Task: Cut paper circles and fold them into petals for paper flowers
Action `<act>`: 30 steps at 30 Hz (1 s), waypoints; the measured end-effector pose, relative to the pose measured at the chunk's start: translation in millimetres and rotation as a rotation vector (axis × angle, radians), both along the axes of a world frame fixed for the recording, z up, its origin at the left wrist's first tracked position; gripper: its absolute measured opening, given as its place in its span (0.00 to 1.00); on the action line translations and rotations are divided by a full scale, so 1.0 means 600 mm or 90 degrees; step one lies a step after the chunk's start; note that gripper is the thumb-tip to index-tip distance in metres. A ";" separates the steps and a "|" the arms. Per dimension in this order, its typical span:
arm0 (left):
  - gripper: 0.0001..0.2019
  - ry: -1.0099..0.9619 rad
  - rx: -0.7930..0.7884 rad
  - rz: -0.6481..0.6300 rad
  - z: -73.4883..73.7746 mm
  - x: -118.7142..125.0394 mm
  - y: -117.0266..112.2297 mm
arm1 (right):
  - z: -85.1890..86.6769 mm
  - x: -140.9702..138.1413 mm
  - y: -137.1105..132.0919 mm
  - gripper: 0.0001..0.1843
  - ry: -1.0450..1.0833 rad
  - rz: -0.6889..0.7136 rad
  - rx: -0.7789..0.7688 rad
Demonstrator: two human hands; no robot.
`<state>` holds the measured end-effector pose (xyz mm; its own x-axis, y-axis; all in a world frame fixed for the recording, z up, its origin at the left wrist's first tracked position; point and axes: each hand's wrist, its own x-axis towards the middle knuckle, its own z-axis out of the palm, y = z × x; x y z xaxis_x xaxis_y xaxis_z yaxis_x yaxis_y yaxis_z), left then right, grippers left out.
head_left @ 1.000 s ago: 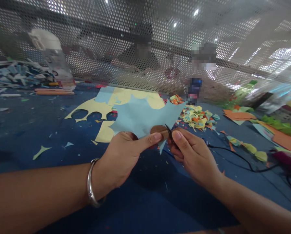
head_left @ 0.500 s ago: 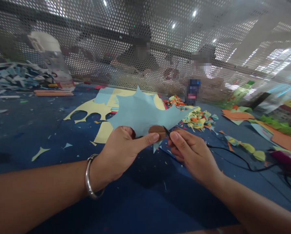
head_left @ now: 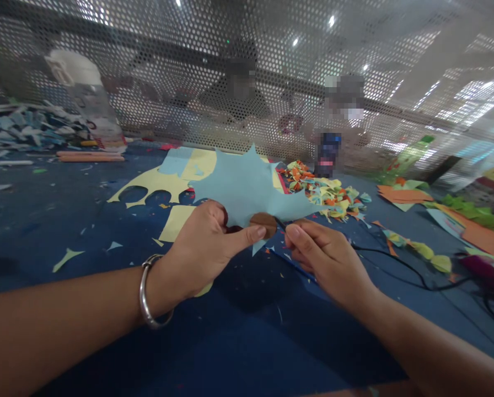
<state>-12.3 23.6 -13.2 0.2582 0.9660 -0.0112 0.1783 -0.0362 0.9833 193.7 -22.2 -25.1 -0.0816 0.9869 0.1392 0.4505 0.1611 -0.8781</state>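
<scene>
My left hand [head_left: 208, 248] pinches a jagged light blue paper sheet [head_left: 247, 184] together with a round brown disc [head_left: 263, 223], thumb pressed on the disc's edge. A silver bangle [head_left: 148, 298] sits on that wrist. My right hand [head_left: 323, 259] is closed around a small pair of scissors [head_left: 280, 224]; only the dark blade tips show, touching the paper just right of the disc. Both hands hover above the dark blue table [head_left: 247, 331].
Yellow paper with cut-out holes [head_left: 156, 187] lies behind the hands. A heap of coloured scraps [head_left: 333, 196] sits to the right, orange and green paper [head_left: 470, 220] farther right, a black cable [head_left: 399, 264] nearby. A plastic bottle [head_left: 92, 105] stands by the perforated screen [head_left: 272, 66]; people sit beyond it.
The blue sheet has turned in my left hand, its points now standing higher. Both hands rose slightly and the scissors stay at the disc's edge.
</scene>
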 end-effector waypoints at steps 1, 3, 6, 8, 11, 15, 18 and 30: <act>0.31 -0.004 0.011 -0.030 0.000 -0.001 0.001 | -0.001 0.000 0.000 0.24 -0.001 0.001 -0.001; 0.30 -0.005 0.027 -0.070 0.000 -0.003 0.003 | -0.001 0.000 0.000 0.24 -0.007 0.002 0.001; 0.31 0.025 0.026 -0.036 -0.001 -0.003 0.003 | -0.001 0.001 -0.001 0.25 -0.017 0.004 0.006; 0.32 0.046 0.030 -0.014 0.000 -0.002 0.003 | 0.001 0.001 -0.001 0.25 -0.024 0.004 0.009; 0.32 0.052 0.046 -0.018 0.001 0.000 0.002 | 0.003 0.002 0.000 0.25 -0.034 0.004 0.007; 0.31 0.068 0.077 -0.034 -0.002 -0.001 0.006 | 0.003 0.003 0.002 0.25 -0.051 0.003 0.001; 0.26 0.039 0.104 -0.093 -0.008 -0.003 0.012 | 0.002 0.003 0.003 0.25 -0.069 -0.002 -0.001; 0.22 -0.007 0.063 -0.115 -0.012 0.000 0.021 | 0.002 0.002 0.006 0.25 -0.098 -0.009 0.002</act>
<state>-12.5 36.2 -20.5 0.4265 0.9004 0.0852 0.1487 -0.1628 0.9754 194.7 -18.7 -24.1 -0.0887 0.9876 0.1297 0.5817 0.1571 -0.7981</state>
